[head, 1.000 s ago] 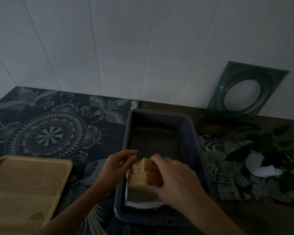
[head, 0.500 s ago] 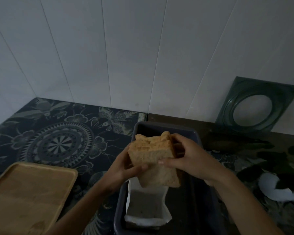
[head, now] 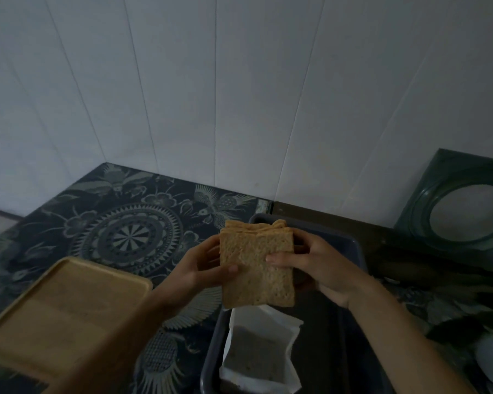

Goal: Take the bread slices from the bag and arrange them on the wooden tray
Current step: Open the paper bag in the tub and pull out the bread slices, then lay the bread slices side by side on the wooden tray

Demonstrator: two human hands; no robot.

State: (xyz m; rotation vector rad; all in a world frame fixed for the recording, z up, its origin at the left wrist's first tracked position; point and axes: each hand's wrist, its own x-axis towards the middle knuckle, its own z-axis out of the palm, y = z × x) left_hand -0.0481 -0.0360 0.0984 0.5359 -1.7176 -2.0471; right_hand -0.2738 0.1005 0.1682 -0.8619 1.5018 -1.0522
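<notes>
A stack of bread slices (head: 256, 273) is pinched at both side edges by left hand (head: 202, 267) and right hand (head: 320, 268), held above the bag (head: 261, 356); the wooden tray (head: 60, 311) lies unobstructed to the left.

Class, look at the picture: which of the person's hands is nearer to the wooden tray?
Left. The left hand holds the bread slices on the side facing the wooden tray; the right hand holds their far side, above the dark bin.

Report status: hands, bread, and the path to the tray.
Left hand and right hand both grip the bread stack, lifted above the bag. Wooden tray bare, nothing in the way.
</notes>
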